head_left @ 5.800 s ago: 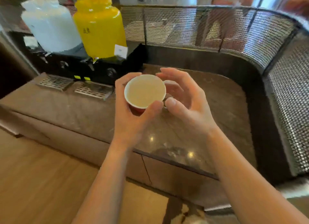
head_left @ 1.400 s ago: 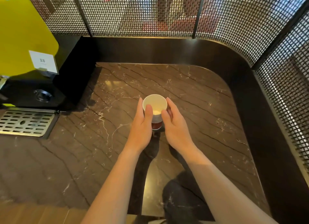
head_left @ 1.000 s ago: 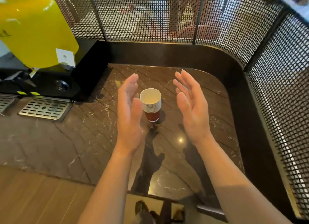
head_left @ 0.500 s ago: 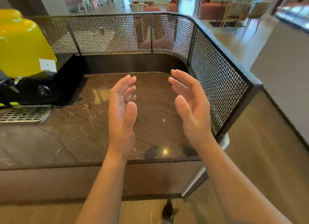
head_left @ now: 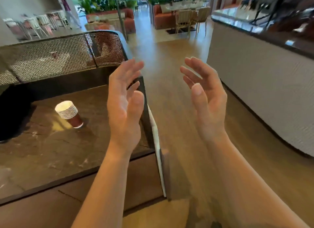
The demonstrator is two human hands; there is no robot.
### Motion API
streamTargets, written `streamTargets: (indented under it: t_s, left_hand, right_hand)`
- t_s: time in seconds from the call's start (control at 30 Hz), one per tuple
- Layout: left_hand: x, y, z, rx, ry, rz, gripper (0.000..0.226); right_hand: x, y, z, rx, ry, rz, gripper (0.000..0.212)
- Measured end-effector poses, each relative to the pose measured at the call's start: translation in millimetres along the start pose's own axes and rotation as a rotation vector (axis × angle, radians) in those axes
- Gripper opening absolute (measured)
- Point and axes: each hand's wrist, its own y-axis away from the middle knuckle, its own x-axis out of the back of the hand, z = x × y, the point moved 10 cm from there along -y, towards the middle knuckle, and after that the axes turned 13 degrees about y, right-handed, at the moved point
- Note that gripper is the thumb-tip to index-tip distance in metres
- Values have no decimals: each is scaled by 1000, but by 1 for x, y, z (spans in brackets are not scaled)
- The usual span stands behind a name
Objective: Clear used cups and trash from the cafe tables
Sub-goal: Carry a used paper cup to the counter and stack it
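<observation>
A stack of red paper cups (head_left: 69, 114) with white rims stands on the dark marble counter (head_left: 51, 151) at the left. My left hand (head_left: 124, 107) is raised in front of me, fingers straight and relaxed, holding nothing, to the right of the stack and apart from it. My right hand (head_left: 206, 98) is raised too, palm turned toward the left hand, fingers loose and empty. It hovers over the wooden floor.
A metal mesh screen (head_left: 59, 56) runs along the counter's back and right corner. A white curved counter (head_left: 261, 95) stands at the right. A wooden floor aisle (head_left: 171, 61) leads to chairs (head_left: 183, 20), orange sofas and plants. A person walks at far left.
Both hands let go of the cup stack and lifted away open. My view has swung to the right, so the stack now sits at the left and the aisle lies ahead.
</observation>
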Motion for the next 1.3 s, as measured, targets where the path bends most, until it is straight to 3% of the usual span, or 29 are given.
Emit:
streamTargets:
  t_s: [0.27,0.5,0.8,0.97,1.07,1.3]
  left_hand:
    - [-148,-48,-73,-39,14,-19,76]
    - [-215,-97,-131,-65,28,15,55]
    - [-203,-165,-250,-31,-12,101,62]
    - [-191,-243,-340,-90,21,142,63]
    - [-180,-303,-387,-94,25,150,63]
    - [-168,-428,-473,-105,0,76,68]
  right_hand:
    - [145,-71,66,10,33,15,83]
    - [216,-145,124,3,68,-42,85]
    - [188,-229,241,-13,4,-123,85]
    - [155,-314,323,-22,53,-178,73]
    - [133,-381,354,23,73,-184,82]
    - [94,-489,433,29,49,-153,81]
